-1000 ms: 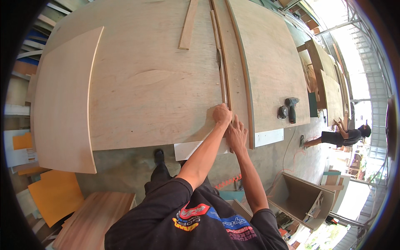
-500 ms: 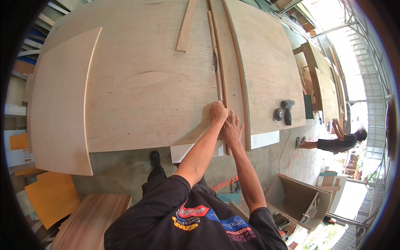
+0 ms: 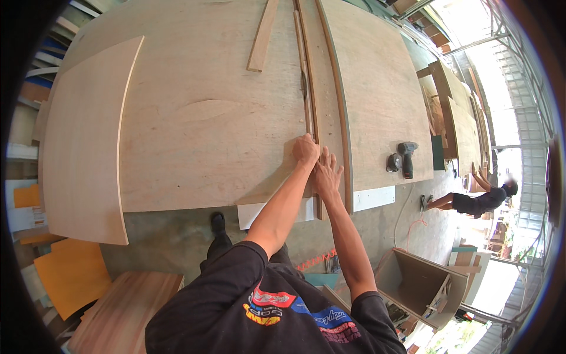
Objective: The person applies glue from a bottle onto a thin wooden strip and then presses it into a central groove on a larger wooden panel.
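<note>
My left hand (image 3: 306,149) is closed over the near end of a thin wooden strip (image 3: 307,112), its fingertips hidden under the curled fingers. This strip runs away from me alongside a longer wooden batten (image 3: 314,100) on a large plywood sheet (image 3: 212,141). Just to the right, my right hand (image 3: 326,173) lies on the near part of the batten with its fingers apart. The two hands are almost touching. Farther off to the left lies a short loose board (image 3: 262,38).
A raised plywood panel (image 3: 377,88) lies to the right, carrying a cordless drill (image 3: 407,158) and a small black tape measure (image 3: 393,162). Another panel (image 3: 88,141) overhangs the left edge. An open box (image 3: 413,283) stands at lower right. Another person (image 3: 480,197) works at a stack at far right.
My left hand has slid a little away from me along the batten, and the thin strip's far end sits slightly farther off. My right hand stays on the batten.
</note>
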{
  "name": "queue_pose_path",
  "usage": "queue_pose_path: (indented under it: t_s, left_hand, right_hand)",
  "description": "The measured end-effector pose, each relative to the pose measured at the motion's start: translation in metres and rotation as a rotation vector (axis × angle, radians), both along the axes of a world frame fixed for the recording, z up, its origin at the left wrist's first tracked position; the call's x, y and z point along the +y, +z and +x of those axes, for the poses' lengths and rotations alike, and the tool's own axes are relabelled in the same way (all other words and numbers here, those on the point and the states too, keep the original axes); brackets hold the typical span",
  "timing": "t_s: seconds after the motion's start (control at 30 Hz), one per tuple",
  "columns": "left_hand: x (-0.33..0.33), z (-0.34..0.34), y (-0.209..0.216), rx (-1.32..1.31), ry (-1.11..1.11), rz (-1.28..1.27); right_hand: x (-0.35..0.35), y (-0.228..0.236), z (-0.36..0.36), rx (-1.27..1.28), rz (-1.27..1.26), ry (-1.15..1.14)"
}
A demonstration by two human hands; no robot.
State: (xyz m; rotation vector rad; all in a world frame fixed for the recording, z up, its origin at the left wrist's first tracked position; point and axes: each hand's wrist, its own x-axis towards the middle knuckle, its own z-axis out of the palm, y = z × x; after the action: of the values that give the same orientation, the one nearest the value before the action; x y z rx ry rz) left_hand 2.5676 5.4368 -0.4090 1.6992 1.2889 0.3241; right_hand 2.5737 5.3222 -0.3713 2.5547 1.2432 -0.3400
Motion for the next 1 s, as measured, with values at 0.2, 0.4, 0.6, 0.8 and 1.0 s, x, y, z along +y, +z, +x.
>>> queue_pose_path:
  t_s: [0.2,0.4,0.6,0.8,1.0]
  left_hand:
    - [0.005,0.005,-0.001,-0.014,0.001,0.002]
    - [0.011,0.008,-0.008,0.036,0.031,0.038]
    - [0.009,0.010,0.001,0.032,0.022,0.044]
    - [0.018,0.013,-0.010,0.031,0.058,0.055]
    - [0.024,0.016,-0.006,0.044,0.078,-0.009]
  right_hand:
    - [-0.001,0.020,0.001,0.020,-0.037,0.094]
    - [-0.026,0.058,-0.011,0.076,-0.154,0.211]
    - [-0.029,0.026,0.006,-0.026,-0.050,0.263]
    - [-0.011,0.030,0.007,-0.071,0.017,0.222]
    - [-0.002,0.029,0.010,-0.023,-0.033,0.150]
